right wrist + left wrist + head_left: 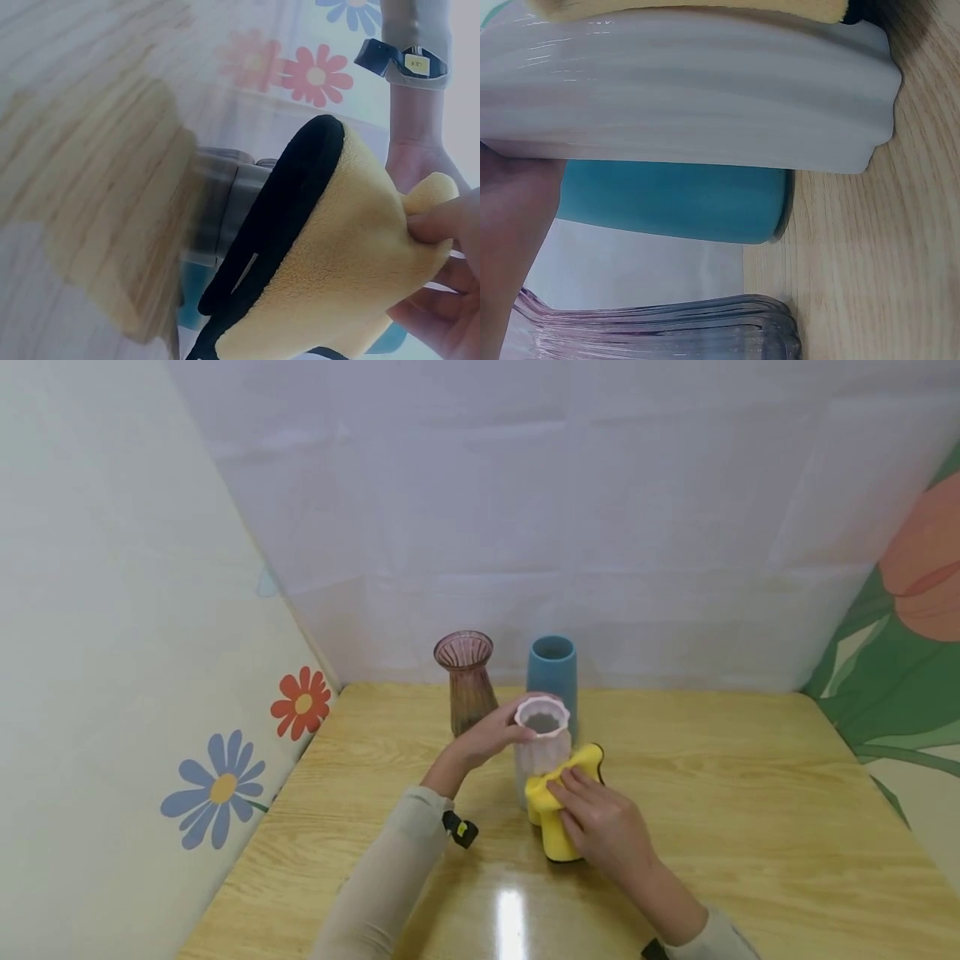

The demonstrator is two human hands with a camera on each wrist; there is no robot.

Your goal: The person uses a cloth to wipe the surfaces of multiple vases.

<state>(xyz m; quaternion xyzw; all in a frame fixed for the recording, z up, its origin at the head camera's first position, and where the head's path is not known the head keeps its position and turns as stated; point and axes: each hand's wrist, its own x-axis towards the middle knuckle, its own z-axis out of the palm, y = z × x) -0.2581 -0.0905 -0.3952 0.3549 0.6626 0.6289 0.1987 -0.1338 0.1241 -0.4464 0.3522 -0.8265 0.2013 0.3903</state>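
Observation:
A white, fluted vase (545, 752) with a scalloped rim stands in the middle of the table. My left hand (491, 735) grips it near the top, thumb at the near side of the rim and fingers behind. With my right hand (603, 818) I pinch a yellow cloth (558, 835) with dark edging and press it to the vase's right front side. In the right wrist view the cloth (337, 247) hangs from thumb and fingers, its dark border turned to the table. The left wrist view shows the vase's ribbed wall (705, 90) with the cloth along one side.
Close behind the white vase stands a blue vase (553, 672). A purple glass vase (468, 685) with a flared rim is at the back left, beside my left hand. The wooden table (720, 777) meets a white backdrop (465, 510) behind, with flower-printed walls on both sides.

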